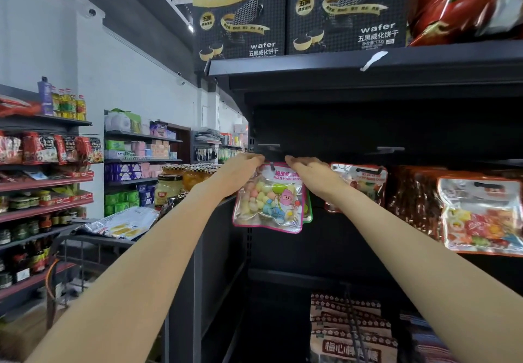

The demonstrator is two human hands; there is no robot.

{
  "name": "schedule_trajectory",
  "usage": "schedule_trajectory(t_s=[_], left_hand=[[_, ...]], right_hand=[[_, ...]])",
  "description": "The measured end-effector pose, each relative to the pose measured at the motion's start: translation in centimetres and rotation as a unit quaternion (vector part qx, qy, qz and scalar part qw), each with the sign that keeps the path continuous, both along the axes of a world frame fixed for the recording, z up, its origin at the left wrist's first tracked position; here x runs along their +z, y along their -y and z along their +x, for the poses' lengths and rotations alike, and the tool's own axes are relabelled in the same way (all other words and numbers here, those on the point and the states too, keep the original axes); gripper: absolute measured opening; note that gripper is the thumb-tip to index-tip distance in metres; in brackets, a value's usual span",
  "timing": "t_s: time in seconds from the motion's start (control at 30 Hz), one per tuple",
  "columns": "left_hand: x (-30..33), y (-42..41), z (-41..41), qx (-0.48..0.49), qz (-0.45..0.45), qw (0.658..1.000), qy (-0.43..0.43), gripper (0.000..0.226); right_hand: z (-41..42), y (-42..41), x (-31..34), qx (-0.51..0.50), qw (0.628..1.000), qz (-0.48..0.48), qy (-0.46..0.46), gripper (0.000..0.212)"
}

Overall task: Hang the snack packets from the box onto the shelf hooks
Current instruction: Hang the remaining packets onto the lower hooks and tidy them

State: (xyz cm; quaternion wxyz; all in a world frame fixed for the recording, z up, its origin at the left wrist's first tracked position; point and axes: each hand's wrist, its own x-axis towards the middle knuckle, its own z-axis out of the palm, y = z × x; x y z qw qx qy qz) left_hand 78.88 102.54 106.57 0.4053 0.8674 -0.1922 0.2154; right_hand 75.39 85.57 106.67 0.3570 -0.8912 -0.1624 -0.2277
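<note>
- While both arms reach up into the dark shelf unit, the left hand (240, 168) and right hand (307, 168) each pinch a top corner of a pink-edged snack packet (268, 198) full of pastel candy balls.
- So the grip on both sides is clamped on that packet: left fingers curled over the upper left corner, right fingers over the upper right.
- That packet hangs upright between the two hands, its top hole right at the tip of a black shelf hook (271, 149). I can't tell if it's threaded on.
- Just behind it, a green-edged packet (308, 209) peeks out at the right side.
- To the right there are more hanging goods: a red-topped candy bag (365, 181) just past the right wrist, and farther right a bigger clear bag (481, 215) of mixed sweets.
- Up top, two black and gold wafer boxes (240, 20) sit on the upper shelf (368, 62).
- Down low on the right, a stack of brown and white bags (351, 331).
- Off to the left, far aisle shelves (48, 181) packed with jars, bottles and red packets.
</note>
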Motion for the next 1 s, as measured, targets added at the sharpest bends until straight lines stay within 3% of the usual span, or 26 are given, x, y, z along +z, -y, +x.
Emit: schedule_trajectory(t_s=[0.3,0.4,0.53,0.67,0.8,1.0], left_hand=[[0.1,-0.4,-0.1,0.016,0.034,0.999,0.016,0.04],[0.0,0.0,-0.8,0.035,0.03,0.997,0.056,0.037],[-0.3,0.6,-2.2,0.093,0.029,0.979,0.181,0.032],[-1.0,0.9,-3.6,0.179,0.091,0.938,0.283,0.024],[-1.9,1.1,-6.5,0.219,0.075,0.918,0.322,0.022],[-4.9,1.7,-12.3,0.266,0.046,0.924,0.273,0.019]], right_hand=[[0.8,-0.1,-0.3,-0.009,1.0,0.011,0.003,0.046],[0.6,-0.2,-0.5,0.005,1.0,0.025,0.016,0.043],[0.4,-0.2,-0.9,-0.026,0.989,-0.018,0.141,0.037],[-1.3,-0.4,-1.4,-0.105,0.95,-0.109,0.273,0.029],[-3.5,-0.7,-2.4,-0.062,0.953,-0.091,0.282,0.026],[-7.2,-1.0,-4.7,0.093,0.973,0.019,0.211,0.019]])
